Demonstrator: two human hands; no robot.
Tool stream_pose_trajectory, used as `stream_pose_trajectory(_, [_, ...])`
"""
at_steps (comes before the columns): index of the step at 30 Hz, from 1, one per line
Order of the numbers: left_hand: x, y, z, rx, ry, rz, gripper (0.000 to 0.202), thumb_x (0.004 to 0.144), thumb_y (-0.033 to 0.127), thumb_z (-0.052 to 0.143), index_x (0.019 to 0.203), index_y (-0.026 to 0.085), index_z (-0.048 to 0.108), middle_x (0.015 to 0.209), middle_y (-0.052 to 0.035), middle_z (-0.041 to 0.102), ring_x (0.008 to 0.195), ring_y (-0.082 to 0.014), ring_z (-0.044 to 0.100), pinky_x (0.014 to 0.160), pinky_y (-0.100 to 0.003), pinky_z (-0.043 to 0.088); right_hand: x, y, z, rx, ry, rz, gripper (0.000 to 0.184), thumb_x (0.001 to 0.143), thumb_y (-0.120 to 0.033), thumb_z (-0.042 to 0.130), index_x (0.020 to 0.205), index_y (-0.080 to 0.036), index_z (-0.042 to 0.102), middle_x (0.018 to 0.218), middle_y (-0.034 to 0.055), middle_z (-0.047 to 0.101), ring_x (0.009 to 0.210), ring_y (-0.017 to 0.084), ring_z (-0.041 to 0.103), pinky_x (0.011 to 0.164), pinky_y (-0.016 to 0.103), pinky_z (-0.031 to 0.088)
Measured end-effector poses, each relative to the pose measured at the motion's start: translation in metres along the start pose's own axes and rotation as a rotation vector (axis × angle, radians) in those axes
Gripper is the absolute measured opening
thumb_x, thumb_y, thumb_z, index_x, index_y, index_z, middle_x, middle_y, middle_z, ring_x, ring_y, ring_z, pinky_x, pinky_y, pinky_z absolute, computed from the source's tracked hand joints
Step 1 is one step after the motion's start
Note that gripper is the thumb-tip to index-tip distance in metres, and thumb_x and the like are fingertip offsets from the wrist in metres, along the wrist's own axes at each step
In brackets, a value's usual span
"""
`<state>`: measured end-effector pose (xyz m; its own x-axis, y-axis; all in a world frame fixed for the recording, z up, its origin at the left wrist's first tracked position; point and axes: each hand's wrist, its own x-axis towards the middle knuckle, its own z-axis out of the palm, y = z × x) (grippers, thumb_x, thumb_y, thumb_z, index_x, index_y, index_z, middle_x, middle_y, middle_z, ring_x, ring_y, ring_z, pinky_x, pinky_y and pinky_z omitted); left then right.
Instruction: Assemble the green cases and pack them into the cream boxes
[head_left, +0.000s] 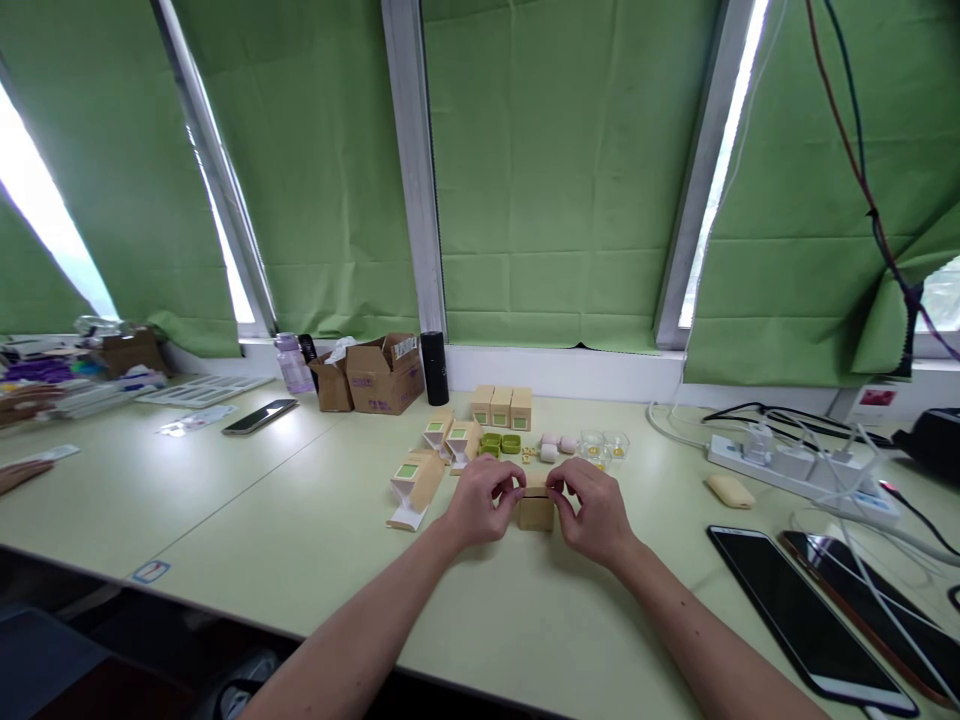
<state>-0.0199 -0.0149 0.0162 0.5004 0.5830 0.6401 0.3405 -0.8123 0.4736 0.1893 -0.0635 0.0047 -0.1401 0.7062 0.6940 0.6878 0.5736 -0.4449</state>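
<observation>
A small brown cardboard box [536,514] stands on the table between my hands, with a dark gap under its lid. My left hand [486,500] pinches the left end of the lid between thumb and fingers. On the opposite end, my right hand [596,512] is closed in the same kind of pinch. Just behind are small green containers [511,444], tiny yellow pieces [529,454], pale pink and white cylinders [549,453] and clear cups [616,445]. Three open boxes with green windows, one in front [417,478], lie left of my left hand.
Three closed boxes [501,408] stand in a row at the back. Larger cartons [386,375] and a black bottle [434,368] are by the wall. At right lie a power strip [795,470], cables, a beige oval object [730,491] and a dark-screened phone [795,600].
</observation>
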Motion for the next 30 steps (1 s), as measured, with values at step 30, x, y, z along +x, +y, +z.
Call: stream_pose_trajectory(30, [-0.0035, -0.0074, 0.0049, 0.019, 0.005, 0.109, 0.008, 0.072, 0.015, 0.062, 0.067, 0.020, 0.061, 0.056, 0.0004, 0.059, 0.058, -0.0151, 0.047, 0.073, -0.034, 0.042, -0.0027, 0.0066, 0.0035, -0.037, 0.027, -0.204, 0.014, 0.074, -0.008, 0.057, 0.069, -0.020, 0.057, 0.065, -0.0003, 0.057, 0.062, 0.015, 0.049, 0.059, 0.027, 0.031])
